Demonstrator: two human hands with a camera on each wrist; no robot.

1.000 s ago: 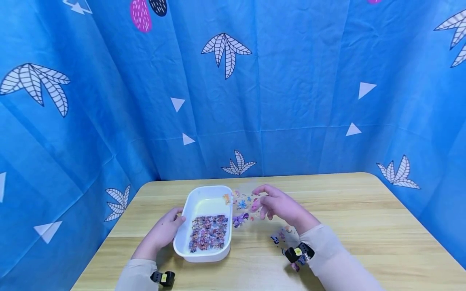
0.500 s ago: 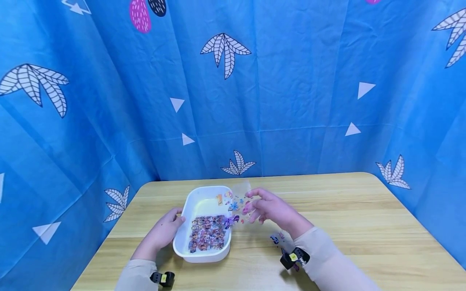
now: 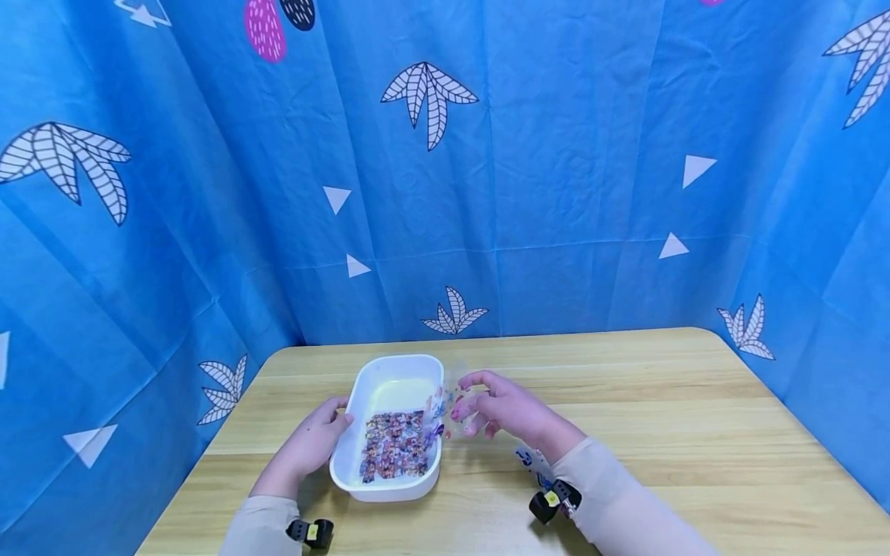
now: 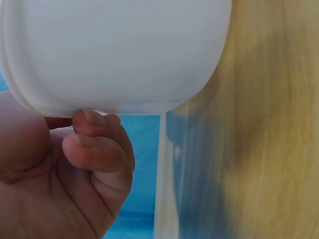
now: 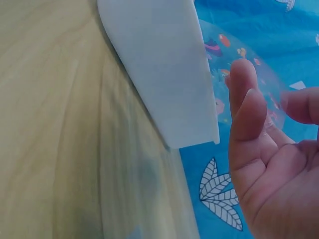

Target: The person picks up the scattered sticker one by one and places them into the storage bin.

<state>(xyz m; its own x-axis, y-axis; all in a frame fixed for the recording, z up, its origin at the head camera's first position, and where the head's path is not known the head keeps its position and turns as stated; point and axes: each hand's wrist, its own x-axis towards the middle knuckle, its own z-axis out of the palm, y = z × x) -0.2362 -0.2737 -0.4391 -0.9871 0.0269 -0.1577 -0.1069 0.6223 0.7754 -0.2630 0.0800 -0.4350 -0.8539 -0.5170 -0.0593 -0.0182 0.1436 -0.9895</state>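
Note:
A white plastic box point(image 3: 394, 492) stands on the table, and several small colourful printed pieces, or sheets of them point(image 3: 395, 446), lie flat in its near half. My left hand point(image 3: 313, 442) grips its left wall, thumb at the rim. The left wrist view shows that hand point(image 4: 99, 159) with curled fingers against the box point(image 4: 114, 55). My right hand point(image 3: 502, 408) pinches a clear sticker sheet point(image 3: 435, 408) with small colourful cartoon figures. This sheet reaches over the box's right rim. In the right wrist view the curved sheet point(image 5: 227, 45) shows behind the fingers.
Under the right wrist another clear sheet with blue figures point(image 3: 531, 466) lies on the wooden table point(image 3: 667, 417), partly hidden by the sleeve. A blue patterned curtain point(image 3: 556, 193) hangs behind the table and at both sides.
My right hand has moved left with the sticker sheet, from beside the box to over its right rim, and the sheet has tilted. The left hand and the box stay put.

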